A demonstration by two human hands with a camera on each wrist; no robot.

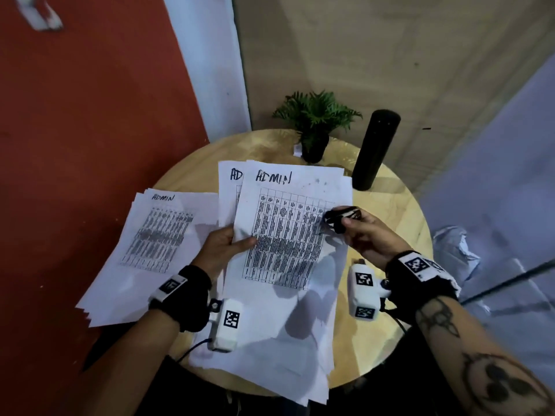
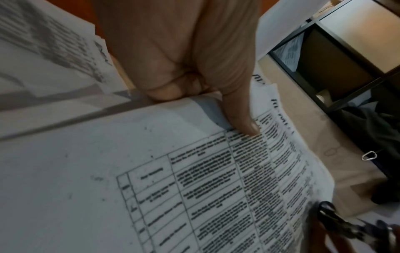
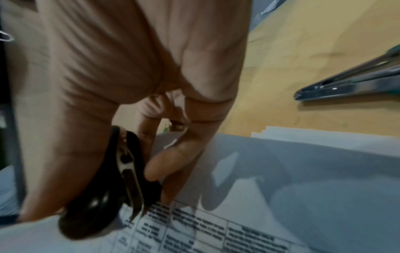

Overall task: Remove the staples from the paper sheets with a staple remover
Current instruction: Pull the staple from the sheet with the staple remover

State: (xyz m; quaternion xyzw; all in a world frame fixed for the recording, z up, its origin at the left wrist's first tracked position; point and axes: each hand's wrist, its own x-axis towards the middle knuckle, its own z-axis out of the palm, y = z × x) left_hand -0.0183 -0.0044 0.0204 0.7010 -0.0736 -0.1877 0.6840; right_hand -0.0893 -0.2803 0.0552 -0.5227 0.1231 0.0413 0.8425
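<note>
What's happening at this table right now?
A person is working through stapled paper sets on a round table. The left hand grips the left edge of the top set, thumb on the page. The right hand holds a black staple remover at that set's right edge. Another pile lies to the left.

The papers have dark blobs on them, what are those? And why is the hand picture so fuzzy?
Head view: the blobs are shadows of the hands and wrist cameras on the papers. Right wrist view: the right hand and staple remover are smeared by blur.
</note>
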